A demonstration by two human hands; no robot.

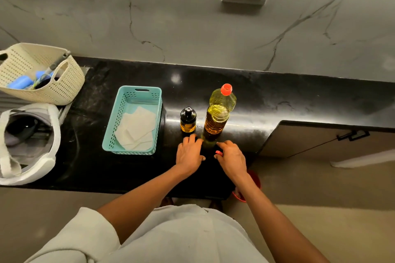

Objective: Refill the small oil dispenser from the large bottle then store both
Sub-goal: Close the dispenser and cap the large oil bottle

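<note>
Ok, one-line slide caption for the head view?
Left hand and right hand on the counter flank the capped large oil bottle; small dispenser and teal basket sit to its left.

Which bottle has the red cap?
The large bottle, standing right of the small dispenser; the dispenser's top is black.

A single wide-angle camera sits on the person's head. It looks forward and steeply down, past the person's own chest and forearms, onto the black table (267, 96). It faces the marble wall (171, 17) behind the table, which fills the upper third of the view. The left hand (189, 155) and right hand (232, 159) lie near the middle, fairly near the lens. The floor (320, 188) shows at lower right, and the table's far edge runs slanted across the view.
</note>
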